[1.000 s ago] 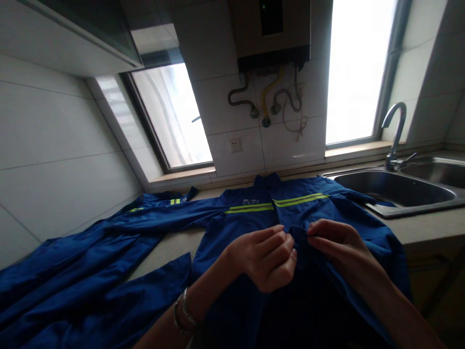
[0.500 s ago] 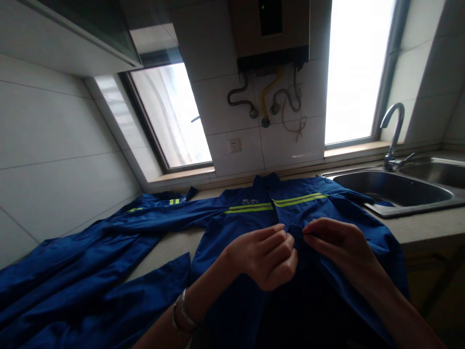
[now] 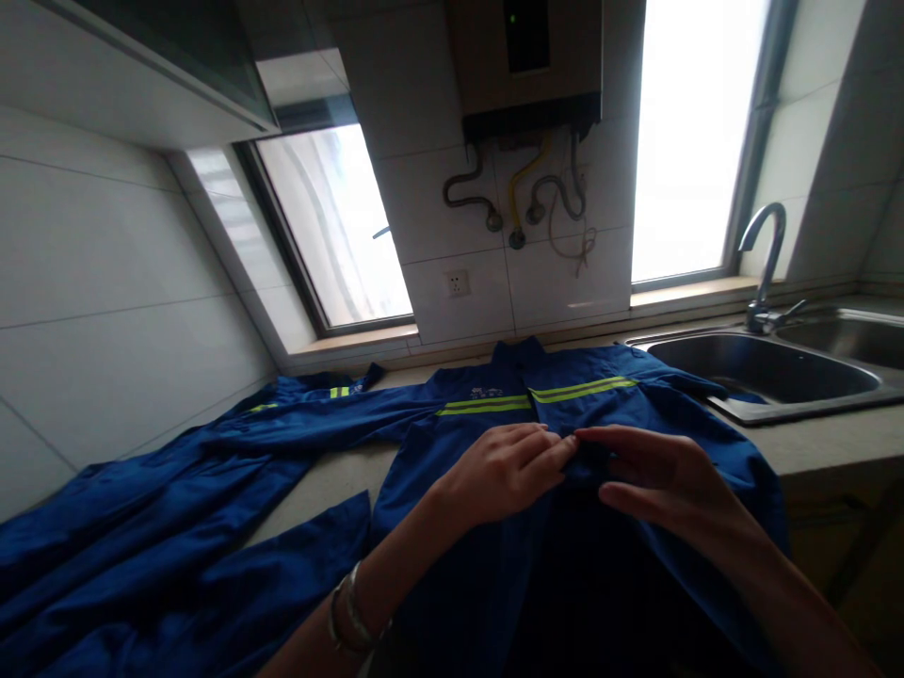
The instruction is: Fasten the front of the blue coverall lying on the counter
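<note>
A blue work jacket (image 3: 480,414) with yellow-green reflective stripes lies front-up on the pale counter (image 3: 331,476), collar toward the wall. My left hand (image 3: 494,476) lies on the jacket's front opening just below the stripes, fingers stretched out and pointing right. My right hand (image 3: 664,476) comes in from the right with its fingers extended, its index tip meeting the left fingertips at the placket. The thumb is spread below. Neither hand visibly pinches the cloth. Bracelets (image 3: 346,612) circle my left wrist.
More blue cloth (image 3: 141,527) spreads over the counter's left part up to the tiled wall. A steel sink (image 3: 763,372) with a faucet (image 3: 766,264) sits at the right, the jacket's sleeve reaching its rim. A water heater (image 3: 526,66) with hoses hangs between two windows.
Both hands were curled and pinching the jacket's front edge together. Now the fingers have straightened and lie flatter on the cloth, slightly farther up toward the stripes.
</note>
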Available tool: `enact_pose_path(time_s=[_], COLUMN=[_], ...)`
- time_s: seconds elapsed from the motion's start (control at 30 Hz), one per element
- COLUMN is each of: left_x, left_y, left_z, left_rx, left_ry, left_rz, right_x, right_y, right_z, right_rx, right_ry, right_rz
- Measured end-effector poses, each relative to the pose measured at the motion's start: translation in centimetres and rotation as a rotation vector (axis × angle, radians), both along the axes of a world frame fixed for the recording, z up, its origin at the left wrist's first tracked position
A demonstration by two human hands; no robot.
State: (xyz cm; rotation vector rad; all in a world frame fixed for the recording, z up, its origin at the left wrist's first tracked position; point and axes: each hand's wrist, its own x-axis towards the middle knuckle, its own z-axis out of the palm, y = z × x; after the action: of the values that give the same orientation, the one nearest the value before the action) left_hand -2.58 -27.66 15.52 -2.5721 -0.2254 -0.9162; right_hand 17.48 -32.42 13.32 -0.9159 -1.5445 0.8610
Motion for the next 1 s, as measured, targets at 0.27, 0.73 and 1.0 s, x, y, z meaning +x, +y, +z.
enact_pose_path(time_s=[0.27,0.73,1.0], left_x=[1.3,0.4,-0.2], left_y=[-1.1,0.1,-0.1], left_z=[0.3,1.6,1.7], left_rx=[-0.634,-1.388,-1.337], left_ry=[-0.335,-0.269,-0.169], left_rz=[0.033,0.14,0.088], right_x=[-1.8,-1.9,-1.6], right_y=[0.4,1.3,1.2], right_z=[-1.1,-1.9,-1.9], right_rx=[0.211,0.038,-0.021], right_ry=[-0.131,-0.033,-0.028], right_rz=[-0.265,-0.107,-0.072])
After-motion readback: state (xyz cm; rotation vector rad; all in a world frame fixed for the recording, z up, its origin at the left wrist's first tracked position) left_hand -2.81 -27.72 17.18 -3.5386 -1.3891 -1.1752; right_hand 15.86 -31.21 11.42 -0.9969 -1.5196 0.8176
